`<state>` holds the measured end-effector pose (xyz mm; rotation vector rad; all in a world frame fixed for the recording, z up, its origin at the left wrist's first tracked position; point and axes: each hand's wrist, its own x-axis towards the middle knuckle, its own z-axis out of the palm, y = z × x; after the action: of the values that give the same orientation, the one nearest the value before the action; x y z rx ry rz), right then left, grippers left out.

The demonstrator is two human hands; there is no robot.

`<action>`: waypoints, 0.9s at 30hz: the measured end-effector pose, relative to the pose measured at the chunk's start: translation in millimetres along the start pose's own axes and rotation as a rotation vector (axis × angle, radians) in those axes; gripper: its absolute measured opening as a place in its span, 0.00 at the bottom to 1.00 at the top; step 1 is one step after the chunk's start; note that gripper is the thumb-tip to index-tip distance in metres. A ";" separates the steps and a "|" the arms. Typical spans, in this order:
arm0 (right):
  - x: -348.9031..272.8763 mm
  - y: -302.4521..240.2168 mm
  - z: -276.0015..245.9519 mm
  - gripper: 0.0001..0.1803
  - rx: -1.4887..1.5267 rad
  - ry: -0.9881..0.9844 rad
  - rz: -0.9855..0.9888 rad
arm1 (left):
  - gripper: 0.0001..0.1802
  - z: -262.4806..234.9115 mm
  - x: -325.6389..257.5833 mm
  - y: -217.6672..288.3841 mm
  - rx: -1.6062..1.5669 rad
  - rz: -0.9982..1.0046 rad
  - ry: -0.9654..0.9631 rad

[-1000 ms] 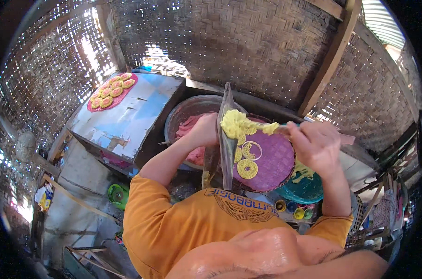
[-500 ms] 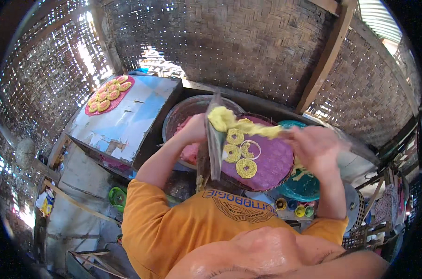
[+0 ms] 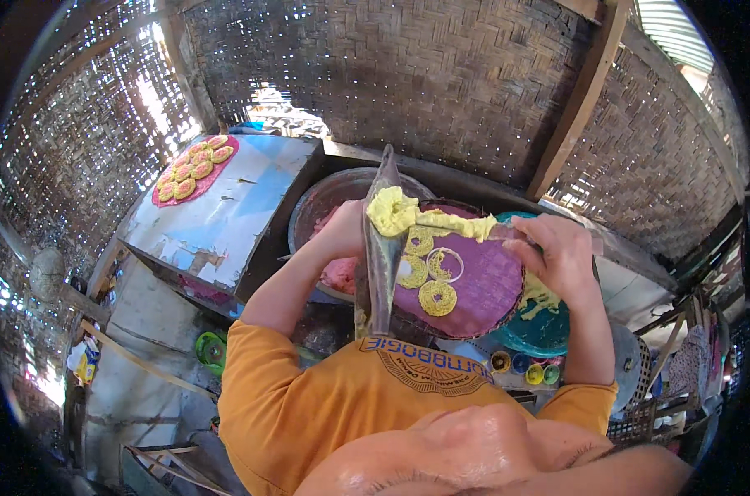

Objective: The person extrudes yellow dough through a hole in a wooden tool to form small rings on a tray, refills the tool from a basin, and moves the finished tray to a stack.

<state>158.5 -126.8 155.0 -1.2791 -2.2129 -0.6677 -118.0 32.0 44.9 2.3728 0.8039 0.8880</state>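
Note:
My left hand is closed on a grey flat plate, tilted and seen nearly edge-on. A lump of soft yellow dough clings to its upper face. My right hand grips a thin flat spatula, mostly hidden under a strip of yellow dough that reaches the lump. Below them lies an oval purple tray. On it are several yellow lacy rounds, and a thin pale ring surrounds a partly filled one.
Behind my left hand stands a large basin with pink dough. A teal basin holds more yellow dough, near small cups. Pink-and-yellow rounds sit on a box at left; a woven wall rises behind.
My right hand, blurred before, now shows sharply a little lower with the spatula. The yellow lump on the plate looks larger and rougher. The rounds on the tray have not moved.

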 end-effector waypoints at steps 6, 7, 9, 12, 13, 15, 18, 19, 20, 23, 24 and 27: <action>11.4 -3.9 6.8 0.10 0.065 -0.277 0.037 | 0.19 7.0 -3.1 41.3 0.325 0.113 0.039; 13.3 -7.8 10.6 0.09 0.067 -0.279 0.040 | 0.19 10.0 -3.2 42.4 0.317 0.101 0.052; 18.7 -17.1 17.4 0.09 0.070 -0.284 0.044 | 0.18 15.4 -2.3 44.0 0.300 0.077 0.082; 23.5 -37.1 23.1 0.07 -0.062 -0.235 0.000 | 0.18 20.6 0.7 43.2 0.281 0.137 0.086; 22.5 -40.1 26.9 0.07 -0.100 -0.151 -0.080 | 0.18 20.6 1.9 42.9 0.251 0.133 0.071; 19.4 -44.6 36.9 0.07 -0.174 0.018 -0.241 | 0.18 19.0 5.2 41.5 0.190 0.123 0.043; 16.2 -44.7 32.7 0.12 -0.284 0.058 -0.419 | 0.19 16.4 6.0 30.7 0.153 -0.002 -0.084; 13.0 -41.2 32.5 0.14 -0.300 0.088 -0.462 | 0.19 14.8 6.0 27.8 0.122 -0.015 -0.093; 8.7 -38.8 27.9 0.14 -0.292 0.067 -0.403 | 0.20 13.1 5.9 24.9 0.092 -0.028 -0.101; -6.3 -19.4 11.5 0.14 -0.187 0.086 -0.203 | 0.19 2.1 3.5 -13.9 0.075 -0.019 -0.023; -15.9 -4.9 8.6 0.14 -0.103 0.124 -0.097 | 0.19 -1.3 3.8 -24.8 0.077 -0.001 0.016; -26.9 -7.3 35.9 0.11 0.805 0.438 0.566 | 0.17 -5.8 20.7 -4.4 -0.157 0.238 0.140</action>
<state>157.7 -124.6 109.6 -1.0901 -1.4044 0.1593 -110.9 50.2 54.9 2.3184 0.4877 1.1785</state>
